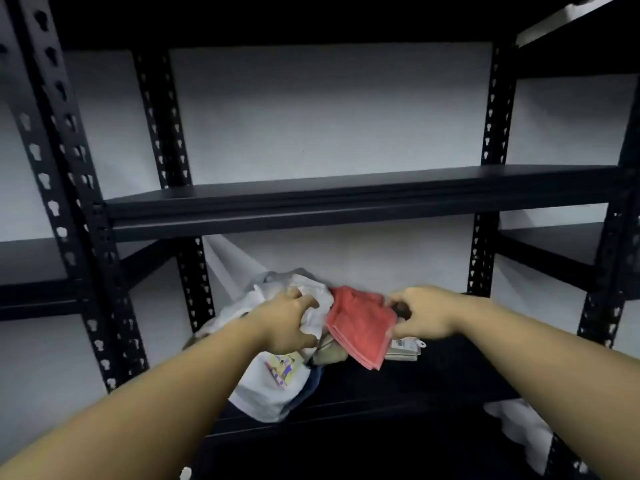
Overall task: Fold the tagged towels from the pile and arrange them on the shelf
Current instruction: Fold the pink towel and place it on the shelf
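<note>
Hands are both down on the lower shelf [433, 379] of a black metal rack, working at the same heap of cloth. Left hand [289, 322] has its fingers curled into a bunch of white cloth [313, 301] at the top of the pile, so it's gripping that, knuckles up. Right hand [424, 315] comes in from the other side with fingers and thumb pinched on the right edge of a folded red towel [360, 329], which lies tilted across the pile, its stacked folded edges facing the camera. Just under that red one, at its right corner, there's a folded beige towel [401, 355] with a white paper tag [410, 342] poking out, sitting on the shelf board. Another crumpled beige piece [329, 353] is tucked under the red towel's left side. Lower left of the pile, a white cloth with a colourful print [277, 379] hangs over the front edge of the shelf, with something dark blue [315, 379] beside it, too murky to tell what. The upper shelf [346, 195] runs across the middle of the view, with a pale wall behind. Bottom right, some more white fabric [519, 424] is lying below shelf level. Whole thing's a bit blurry, so the exact finger placement on the red towel is hard to call.
</note>
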